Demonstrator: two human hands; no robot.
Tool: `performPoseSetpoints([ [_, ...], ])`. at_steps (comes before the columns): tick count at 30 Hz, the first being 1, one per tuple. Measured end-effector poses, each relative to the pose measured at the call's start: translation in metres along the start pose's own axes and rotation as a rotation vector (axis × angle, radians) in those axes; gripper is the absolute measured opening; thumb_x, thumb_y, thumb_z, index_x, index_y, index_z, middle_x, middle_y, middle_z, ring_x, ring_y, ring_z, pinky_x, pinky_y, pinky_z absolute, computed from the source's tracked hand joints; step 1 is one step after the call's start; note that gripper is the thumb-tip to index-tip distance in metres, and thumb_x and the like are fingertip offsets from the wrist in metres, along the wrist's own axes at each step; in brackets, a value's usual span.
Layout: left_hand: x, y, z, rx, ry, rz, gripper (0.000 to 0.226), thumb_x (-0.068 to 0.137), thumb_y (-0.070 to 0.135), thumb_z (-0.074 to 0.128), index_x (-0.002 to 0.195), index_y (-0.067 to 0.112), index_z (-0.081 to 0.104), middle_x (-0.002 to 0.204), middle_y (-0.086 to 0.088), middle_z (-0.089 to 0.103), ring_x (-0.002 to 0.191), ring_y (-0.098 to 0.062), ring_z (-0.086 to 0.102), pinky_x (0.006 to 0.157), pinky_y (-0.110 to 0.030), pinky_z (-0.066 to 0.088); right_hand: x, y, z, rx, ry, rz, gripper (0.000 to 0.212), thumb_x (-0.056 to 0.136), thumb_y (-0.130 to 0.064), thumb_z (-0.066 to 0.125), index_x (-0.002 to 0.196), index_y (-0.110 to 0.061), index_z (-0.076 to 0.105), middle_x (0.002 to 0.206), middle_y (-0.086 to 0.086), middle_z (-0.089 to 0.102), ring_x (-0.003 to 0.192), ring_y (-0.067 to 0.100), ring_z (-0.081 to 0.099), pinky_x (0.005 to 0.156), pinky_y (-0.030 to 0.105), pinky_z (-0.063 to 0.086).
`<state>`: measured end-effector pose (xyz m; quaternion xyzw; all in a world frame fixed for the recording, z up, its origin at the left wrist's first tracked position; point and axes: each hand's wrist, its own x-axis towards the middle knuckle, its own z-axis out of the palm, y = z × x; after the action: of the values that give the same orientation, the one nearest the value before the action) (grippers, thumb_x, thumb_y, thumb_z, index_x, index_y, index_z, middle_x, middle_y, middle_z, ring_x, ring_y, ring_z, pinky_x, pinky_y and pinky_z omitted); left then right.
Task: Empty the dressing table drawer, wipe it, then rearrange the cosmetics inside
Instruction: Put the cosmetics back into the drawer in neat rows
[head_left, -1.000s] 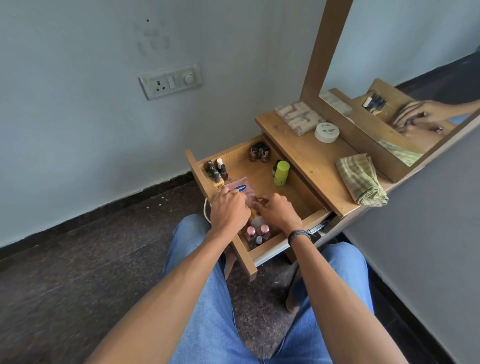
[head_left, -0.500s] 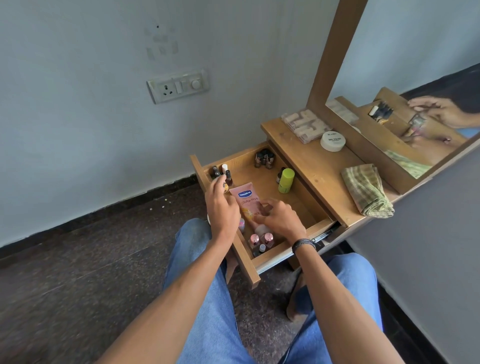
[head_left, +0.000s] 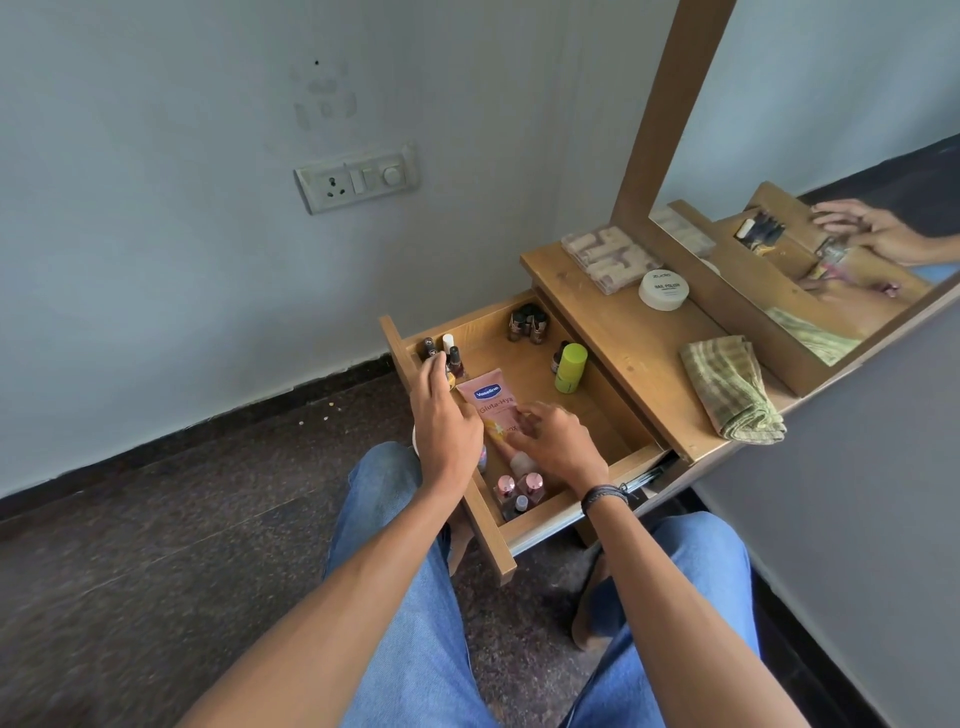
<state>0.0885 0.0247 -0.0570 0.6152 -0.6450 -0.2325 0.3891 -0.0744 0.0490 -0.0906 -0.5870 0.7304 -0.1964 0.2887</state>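
Note:
The wooden drawer is pulled out over my lap. A pink Vaseline tube lies flat in its middle. My right hand rests on the tube's near end with loosely bent fingers. My left hand reaches along the drawer's left wall, and its fingertips touch the small nail polish bottles in the far-left corner. More dark bottles stand at the back. A green-capped bottle stands by the right wall. Pink-capped bottles fill the near corner.
On the tabletop lie a folded green checked cloth, a white nail polish remover jar and a clear compartment box. A framed mirror leans at the right. A wall socket sits on the left wall.
My left hand left the pink tube and moved forward to the bottles in the far-left corner. My right hand stayed on the tube's near end. The view tilted up slightly.

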Motion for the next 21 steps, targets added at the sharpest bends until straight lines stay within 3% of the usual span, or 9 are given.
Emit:
performPoseSetpoints([
  [7,-0.001,0.003,-0.002,0.009,-0.003,-0.023,0.07,0.09,-0.006,0.06,0.154,0.01,0.035,0.158,-0.003,0.033,0.145,-0.021,0.035,0.105,-0.029,0.047,0.0,0.003,0.003,-0.01,0.012,0.008,0.056,0.079,-0.055,0.077,0.127,-0.029,0.064,0.114,-0.006,0.066,0.093,0.011,0.066,0.083,0.038,0.062],
  [10,0.001,0.003,-0.002,0.045,-0.036,-0.03,0.073,0.089,-0.003,0.064,0.154,0.01,0.034,0.158,-0.002,0.031,0.144,-0.022,0.034,0.104,-0.035,0.051,-0.001,0.001,0.001,-0.011,-0.018,-0.023,0.053,0.08,-0.051,0.078,0.126,-0.028,0.064,0.111,-0.009,0.065,0.09,0.006,0.064,0.079,0.029,0.059],
  [14,0.018,0.006,-0.007,0.12,-0.104,-0.011,0.065,0.09,0.002,0.067,0.15,0.008,0.043,0.155,-0.002,0.036,0.142,-0.022,0.031,0.113,-0.035,0.041,-0.001,0.001,-0.002,0.012,-0.041,-0.058,0.051,0.083,-0.048,0.079,0.127,-0.026,0.066,0.11,-0.009,0.062,0.088,0.003,0.059,0.069,0.014,0.045],
  [18,0.046,0.005,-0.012,0.23,-0.178,0.023,0.051,0.092,0.007,0.066,0.142,0.008,0.054,0.148,-0.003,0.04,0.141,-0.024,0.031,0.111,-0.04,0.044,0.001,0.001,-0.003,0.057,-0.06,-0.083,0.051,0.086,-0.043,0.08,0.13,-0.023,0.066,0.114,-0.006,0.064,0.093,0.006,0.062,0.077,0.017,0.053],
  [21,0.046,0.003,-0.008,0.255,-0.19,0.054,0.048,0.093,0.002,0.061,0.14,0.01,0.056,0.145,-0.001,0.042,0.138,-0.021,0.034,0.107,-0.033,0.046,0.002,0.002,-0.004,0.052,-0.055,-0.093,0.047,0.086,-0.039,0.08,0.128,-0.022,0.068,0.114,-0.002,0.067,0.089,0.006,0.062,0.07,0.011,0.045],
])
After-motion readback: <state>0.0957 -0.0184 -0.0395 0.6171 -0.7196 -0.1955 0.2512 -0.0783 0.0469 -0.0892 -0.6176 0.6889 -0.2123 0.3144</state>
